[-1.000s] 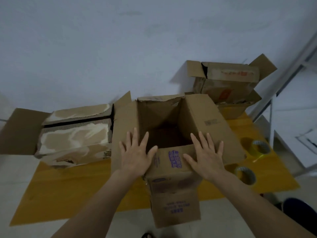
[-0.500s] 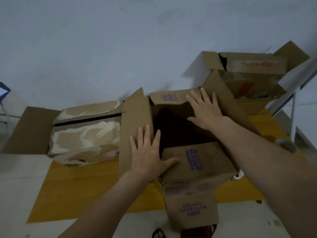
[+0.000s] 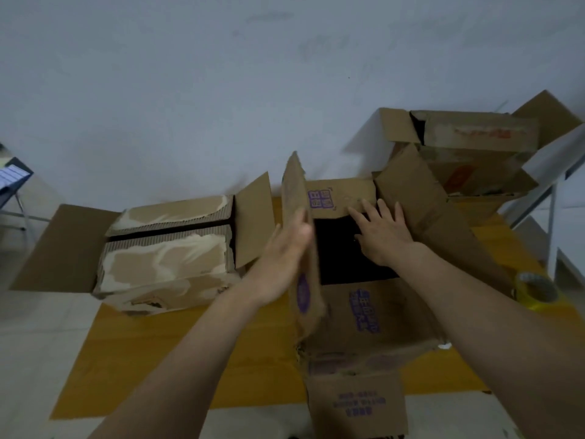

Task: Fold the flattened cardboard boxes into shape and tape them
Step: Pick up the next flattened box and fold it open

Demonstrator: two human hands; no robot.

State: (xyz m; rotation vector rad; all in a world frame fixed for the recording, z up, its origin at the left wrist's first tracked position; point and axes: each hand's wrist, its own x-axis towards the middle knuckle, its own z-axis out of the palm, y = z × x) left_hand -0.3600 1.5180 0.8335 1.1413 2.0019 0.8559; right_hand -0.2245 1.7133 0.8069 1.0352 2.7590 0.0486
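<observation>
On the yellow surface (image 3: 177, 353), an open brown cardboard box with purple print (image 3: 364, 315) stands. The left hand (image 3: 285, 258), grip released, presses flat against its raised left flap (image 3: 299, 217); the right hand (image 3: 384, 234), fingers straight, pushes its far flap (image 3: 338, 198).

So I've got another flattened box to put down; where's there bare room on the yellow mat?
Bare yellow mat lies near-left, in front of the torn box and left of the open box. The right is crowded: tape roll, stacked boxes.

open box (image 3: 367, 315), 2 hands folding flaps
</observation>
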